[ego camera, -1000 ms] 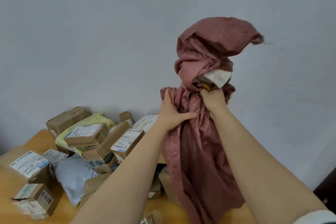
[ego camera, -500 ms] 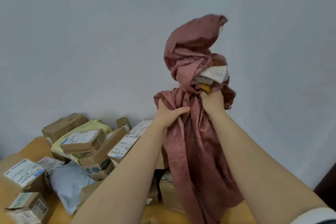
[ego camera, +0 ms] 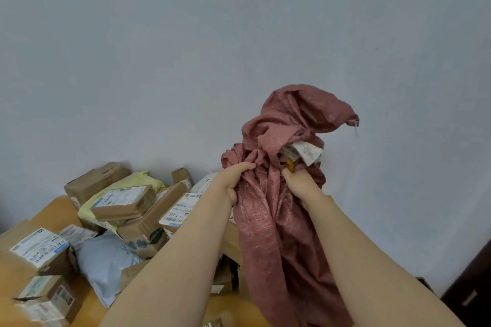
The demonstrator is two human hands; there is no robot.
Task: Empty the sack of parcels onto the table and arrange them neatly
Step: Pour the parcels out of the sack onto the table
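Both your hands are fisted in the sack (ego camera: pixel 279 233), held up over the worktop (ego camera: pixel 53 212). Your left hand (ego camera: pixel 233 180) bunches the cloth; your right hand (ego camera: pixel 300 184) grips just beside it, fingertips buried in the folds. One parcel (ego camera: pixel 308 152) is wedged in the cloth right above your right hand, mostly hidden. The sack's lower end runs out of frame. The parcel pile (ego camera: pixel 132 207) sits left of and below your left hand, with its near side behind your left arm.

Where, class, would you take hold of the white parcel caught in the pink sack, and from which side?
Pinch the parcel by its bare corner, from the right: only that end pokes out of the sack folds, above the right hand; cloth wraps the rest.
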